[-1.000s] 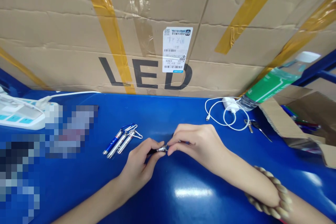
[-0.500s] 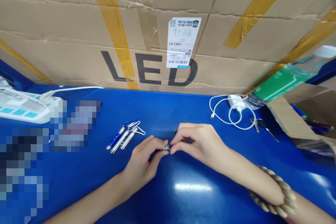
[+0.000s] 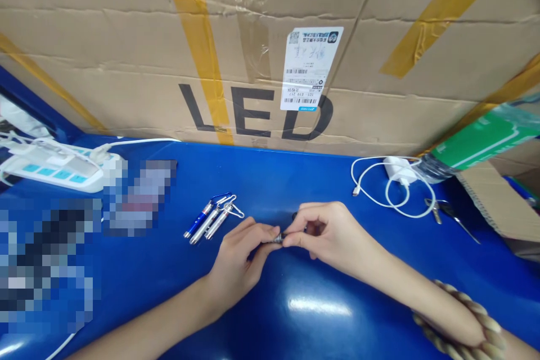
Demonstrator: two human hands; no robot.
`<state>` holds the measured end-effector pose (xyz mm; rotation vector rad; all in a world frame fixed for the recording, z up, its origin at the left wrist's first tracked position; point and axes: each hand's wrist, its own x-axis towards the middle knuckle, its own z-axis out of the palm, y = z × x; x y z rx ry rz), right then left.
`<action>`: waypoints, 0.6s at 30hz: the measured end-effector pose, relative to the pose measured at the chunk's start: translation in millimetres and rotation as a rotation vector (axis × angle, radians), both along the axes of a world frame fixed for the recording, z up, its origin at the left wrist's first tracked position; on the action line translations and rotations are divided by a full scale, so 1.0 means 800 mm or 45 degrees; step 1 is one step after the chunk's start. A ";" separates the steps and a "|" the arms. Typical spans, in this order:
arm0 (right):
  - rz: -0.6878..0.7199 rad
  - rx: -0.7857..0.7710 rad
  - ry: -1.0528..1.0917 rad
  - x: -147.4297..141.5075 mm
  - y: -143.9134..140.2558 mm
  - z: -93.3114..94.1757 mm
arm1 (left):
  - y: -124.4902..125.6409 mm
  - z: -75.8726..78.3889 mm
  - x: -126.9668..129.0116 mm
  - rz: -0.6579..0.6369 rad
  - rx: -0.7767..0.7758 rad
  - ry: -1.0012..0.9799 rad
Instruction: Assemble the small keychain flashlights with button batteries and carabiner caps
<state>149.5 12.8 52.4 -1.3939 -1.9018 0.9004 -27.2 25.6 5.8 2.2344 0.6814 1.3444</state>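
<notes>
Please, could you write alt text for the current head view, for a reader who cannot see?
A person's left hand and right hand pinch a small metallic piece, mostly hidden, above a blue tabletop. Three keychain penlights, one blue, two silver, lie to the left, a white charger to the right; behind stands a cardboard box printed LED.

The left hand (image 3: pixel 238 253) and right hand (image 3: pixel 329 233) are bare, with slim fingers; the left forearm (image 3: pixel 169 318) and right forearm (image 3: pixel 396 273) are slender and uncovered too; round the right one sits a bracelet (image 3: pixel 493 333) of chunky, rounded, bead-like segments, mottled beige and brown, packed closely into a thick ring
</notes>
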 end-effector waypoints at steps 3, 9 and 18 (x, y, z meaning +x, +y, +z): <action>-0.010 -0.030 0.010 0.000 0.001 -0.004 | 0.001 0.000 0.000 0.039 0.030 0.026; -0.024 -0.041 -0.031 0.003 0.002 -0.008 | 0.000 -0.003 -0.002 0.096 0.012 0.048; -0.014 0.012 -0.144 0.006 0.005 0.003 | -0.001 0.001 -0.003 0.012 -0.111 0.154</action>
